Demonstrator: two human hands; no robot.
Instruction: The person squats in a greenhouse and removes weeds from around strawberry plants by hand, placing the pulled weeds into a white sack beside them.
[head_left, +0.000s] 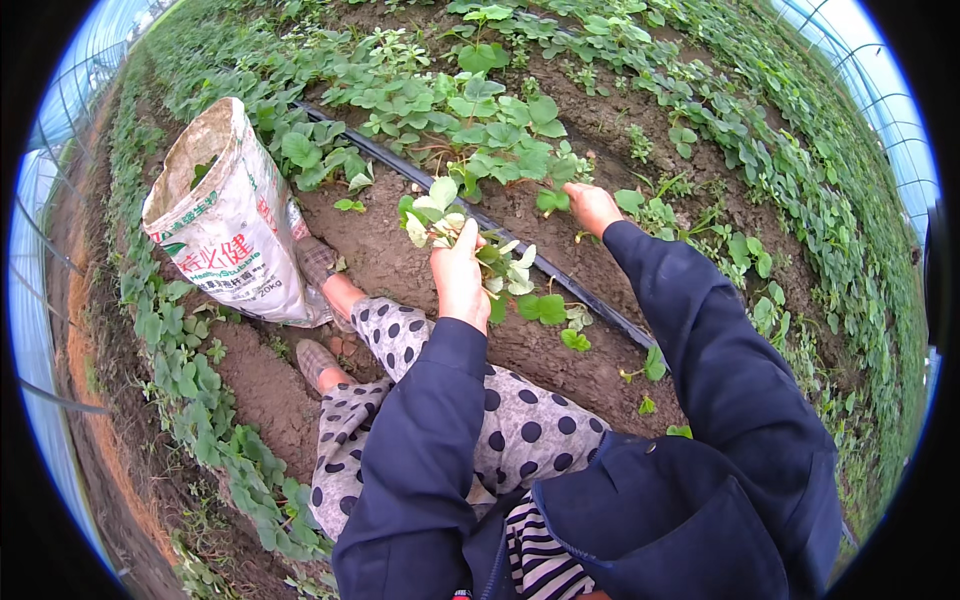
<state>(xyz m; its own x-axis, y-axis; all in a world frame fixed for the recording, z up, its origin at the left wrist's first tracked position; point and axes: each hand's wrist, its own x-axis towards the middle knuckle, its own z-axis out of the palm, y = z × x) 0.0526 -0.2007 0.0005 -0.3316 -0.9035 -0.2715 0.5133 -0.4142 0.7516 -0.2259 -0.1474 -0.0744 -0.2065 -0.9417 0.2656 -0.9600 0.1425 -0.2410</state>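
My left hand (459, 279) is closed around a bunch of green leafy plants (517, 271), whose leaves stick out on both sides of the fist, some with pale undersides showing. Farther out and to the right, my right hand (592, 208) reaches into the edge of a strawberry-like plant (517, 139) in the bed. Its fingertips are bent at a leafy stem (553, 199), and whether they pinch it is hard to see. Between my hands a black irrigation pipe (499, 229) runs slantwise over the brown soil.
An upright white woven sack (232, 247) with printed writing stands at the left by my feet, with some green leaves inside. Small seedlings (551, 309) dot the soil before my knees. Rows of low plants (817, 161) stretch away, with blue plastic greenhouse walls (877, 82) at both sides.
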